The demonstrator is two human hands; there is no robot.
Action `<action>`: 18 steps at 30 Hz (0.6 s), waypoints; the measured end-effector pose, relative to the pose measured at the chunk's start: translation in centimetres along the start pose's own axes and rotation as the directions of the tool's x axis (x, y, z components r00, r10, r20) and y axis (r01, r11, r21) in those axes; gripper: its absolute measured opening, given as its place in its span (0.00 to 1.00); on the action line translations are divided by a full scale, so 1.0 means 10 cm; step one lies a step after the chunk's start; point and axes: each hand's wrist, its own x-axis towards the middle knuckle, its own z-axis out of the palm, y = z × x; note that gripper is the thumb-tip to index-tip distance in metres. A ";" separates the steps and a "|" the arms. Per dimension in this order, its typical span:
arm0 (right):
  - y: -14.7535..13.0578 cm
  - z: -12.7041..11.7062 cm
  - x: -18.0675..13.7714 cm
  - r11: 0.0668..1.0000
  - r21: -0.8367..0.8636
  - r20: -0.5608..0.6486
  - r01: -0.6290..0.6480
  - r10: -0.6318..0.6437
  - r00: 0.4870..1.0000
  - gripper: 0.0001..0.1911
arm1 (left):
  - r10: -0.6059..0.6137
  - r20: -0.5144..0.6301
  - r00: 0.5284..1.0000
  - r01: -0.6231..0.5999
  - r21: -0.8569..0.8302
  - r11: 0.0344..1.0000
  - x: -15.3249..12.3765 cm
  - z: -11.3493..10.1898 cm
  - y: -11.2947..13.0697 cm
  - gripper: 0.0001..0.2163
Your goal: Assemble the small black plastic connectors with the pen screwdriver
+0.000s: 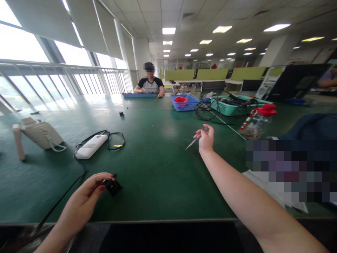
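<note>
My left hand (85, 195) is closed on a small black plastic part (113, 187), low over the near left side of the green table (158, 168). Its fingers hide some of the part, and I cannot make out its exact kind. Farther forward and to the right, my right hand (206, 138) grips a slim screwdriver (195, 140) by its clear handle. The thin metal shaft points down and to the left. A wide stretch of tabletop separates the screwdriver tip from the black part.
A white power bank (92, 146) with a black cord lies left, near a beige bag (42, 133). Blue basket (184, 102), green basket (229, 107) with cables and a red-lidded bottle (256, 123) stand right. A small black piece (121, 114) lies ahead. Another person (150, 82) sits opposite.
</note>
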 end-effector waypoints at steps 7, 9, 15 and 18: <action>0.01 -0.01 0.00 1.000 -0.006 0.011 -0.003 0.003 1.000 0.12 | 0.136 0.156 0.978 -0.155 0.122 0.980 0.08 -0.01 -0.09 0.13; 0.02 -0.01 0.00 1.000 -0.009 0.022 0.003 -0.002 1.000 0.12 | 0.119 0.185 0.975 -0.141 0.109 0.984 0.09 -0.02 -0.11 0.13; 0.04 -0.02 0.01 1.000 -0.013 0.037 0.006 -0.005 0.999 0.13 | -0.019 0.166 0.986 0.026 -0.041 0.999 0.06 -0.07 -0.09 0.15; 0.03 -0.02 0.00 1.000 -0.018 0.036 -0.003 0.004 0.999 0.12 | -0.149 0.145 0.978 0.167 -0.120 0.979 0.04 -0.09 -0.04 0.17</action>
